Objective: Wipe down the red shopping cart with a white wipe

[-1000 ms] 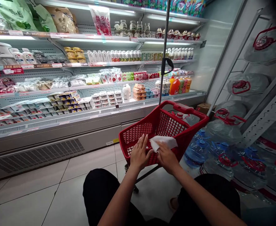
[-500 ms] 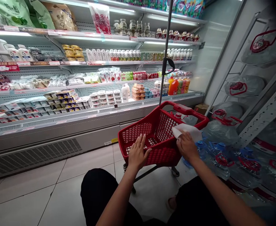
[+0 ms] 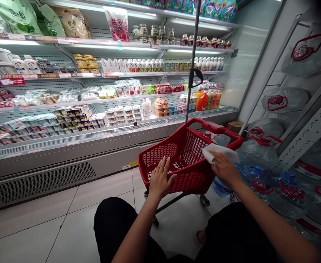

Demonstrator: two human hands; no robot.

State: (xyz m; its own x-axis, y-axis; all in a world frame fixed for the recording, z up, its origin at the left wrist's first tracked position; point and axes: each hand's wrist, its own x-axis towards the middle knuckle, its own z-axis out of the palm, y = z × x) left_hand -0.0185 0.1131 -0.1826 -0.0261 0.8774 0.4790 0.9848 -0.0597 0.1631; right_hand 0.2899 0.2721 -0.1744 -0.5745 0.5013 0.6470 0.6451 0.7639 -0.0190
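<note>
A small red plastic shopping cart (image 3: 174, 155) stands on the tiled floor in front of me. My left hand (image 3: 160, 178) rests on its near rim, fingers spread over the edge. My right hand (image 3: 224, 166) presses a white cloth (image 3: 219, 152) against the cart's right rim, fingers closed on the cloth. The cart's red handle (image 3: 213, 128) is at the far side, with a thin metal pole (image 3: 191, 62) rising from it. My knees in black trousers show at the bottom.
A long refrigerated display (image 3: 94, 91) with dairy, drinks and packets runs along the left and back. Large water jugs (image 3: 259, 153) with red caps are stacked on a metal rack at the right. A cardboard box (image 3: 234, 126) sits behind the cart.
My right hand has slid the white cloth from the cart's near rim, beside my left hand, along to the right rim. My left hand has stayed on the near edge.
</note>
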